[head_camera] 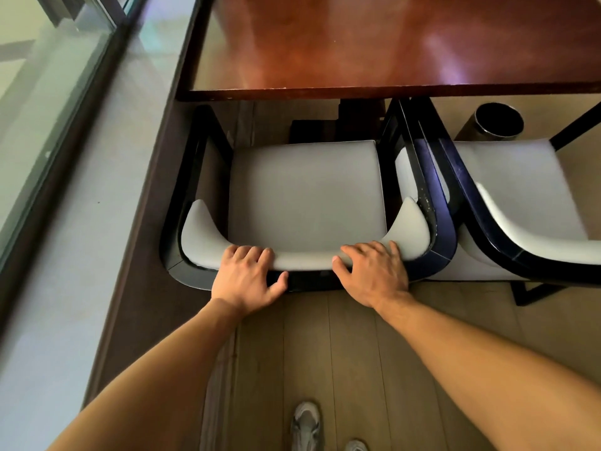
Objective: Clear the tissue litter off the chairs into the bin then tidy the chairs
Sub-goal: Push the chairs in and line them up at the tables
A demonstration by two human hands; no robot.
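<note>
Two bare forearms reach forward from the bottom of the view, above a pair of pale grey sneakers (305, 424) standing on matte wooden floor planks (351, 353). The left hand (247, 275) rests on the top of the near chair (305, 190) backrest, its fingers curled over the padded rim and the thumb spread along the dark outer frame. The right hand (374, 271) holds the same backrest further along, fingers wrapped over the cushioned edge and the thumb pointing inward toward the other hand. Both hands grip the chair back.

The near chair has a smooth, light grey upholstered seat, roughly square with rounded corners, and a curved grey backrest pad that sweeps up into two pointed wings at the sides. A glossy black frame wraps around the pad and runs forward as arms. The seat surface shows no tissue on it. The front of the chair sits tucked just under the edge of the desk (390, 43), a polished reddish-brown wooden top with soft reflections.

Just beside it on the right stands a second chair (520, 196) of the same shape, its frames touching or nearly touching the first; its black lacquer is chipped along one edge. Beyond that chair, on the floor, stands the bin (494, 123), a dark cylindrical container with a metallic rim. Along the left runs a glass panel (55, 92) in a dark frame.
</note>
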